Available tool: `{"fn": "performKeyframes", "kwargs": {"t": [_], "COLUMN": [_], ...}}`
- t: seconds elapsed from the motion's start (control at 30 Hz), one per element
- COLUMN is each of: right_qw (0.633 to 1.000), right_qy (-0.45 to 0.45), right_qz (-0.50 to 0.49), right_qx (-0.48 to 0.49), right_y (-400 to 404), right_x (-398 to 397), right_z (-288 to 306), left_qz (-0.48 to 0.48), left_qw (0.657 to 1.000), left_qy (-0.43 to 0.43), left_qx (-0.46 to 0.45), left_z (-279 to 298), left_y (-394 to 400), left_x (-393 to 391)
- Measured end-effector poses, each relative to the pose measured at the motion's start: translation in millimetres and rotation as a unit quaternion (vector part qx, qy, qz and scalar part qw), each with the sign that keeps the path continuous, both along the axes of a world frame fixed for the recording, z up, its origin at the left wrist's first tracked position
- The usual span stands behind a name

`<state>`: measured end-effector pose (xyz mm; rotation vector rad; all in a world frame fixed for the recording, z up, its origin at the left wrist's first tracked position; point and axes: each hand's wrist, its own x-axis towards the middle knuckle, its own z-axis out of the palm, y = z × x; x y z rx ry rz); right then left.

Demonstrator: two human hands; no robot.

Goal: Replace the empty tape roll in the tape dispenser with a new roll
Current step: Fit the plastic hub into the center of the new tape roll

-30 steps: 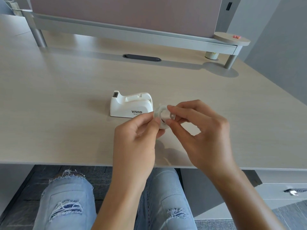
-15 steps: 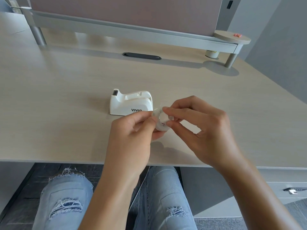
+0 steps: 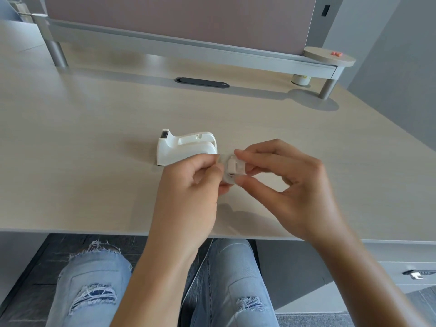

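Observation:
A white tape dispenser (image 3: 186,147) stands on the light wood desk (image 3: 94,142), its roll slot empty and its cutter end pointing left. Just right of it and a little above the desk, both hands pinch a small clear tape roll (image 3: 232,169) with a white plastic hub in its middle. My left hand (image 3: 188,194) holds the roll's left side with thumb and fingers. From the right, my right hand (image 3: 290,185) grips the roll and hub between thumb and forefinger. My fingers hide much of the roll.
A raised shelf (image 3: 188,47) on grey legs runs along the back of the desk, with a dark cable slot (image 3: 201,82) in front of it. A small white roll (image 3: 300,79) sits under the shelf's right end. The desk's front edge lies just below my hands.
The roll has turned between my fingers, so the white hub now faces the camera. Both hands stay beside the dispenser.

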<state>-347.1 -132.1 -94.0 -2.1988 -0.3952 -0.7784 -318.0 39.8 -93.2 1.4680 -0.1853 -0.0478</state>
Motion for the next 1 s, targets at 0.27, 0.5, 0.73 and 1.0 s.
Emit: {"fn": "performKeyframes", "kwargs": {"t": [0.27,0.5,0.73,1.0], "right_qw": [0.931,0.897,0.897,0.905], "right_qy": [0.207,0.238,0.219,0.192], "right_qz": [-0.008,0.045,0.048,0.029], "right_qx": [0.301,0.37,0.381,0.379], "right_y": [2.5,2.7,6.9,15.3], "right_x": [-1.5,-3.3,-7.1,-8.3], "right_z": [3.1,2.0,6.0,9.5], "left_qz": [0.011,-0.003,0.004,0.02], "left_qw": [0.997,0.997,0.996,0.995], "left_qy": [-0.006,-0.011,-0.041,-0.052], "left_qx": [-0.075,-0.075,-0.076,-0.083], "left_z": [-6.5,-5.5,-10.9,-9.0], "left_y": [-5.8,-3.8,-0.9,0.5], "left_x": [-9.5,-13.9,-12.0,-11.2]}}
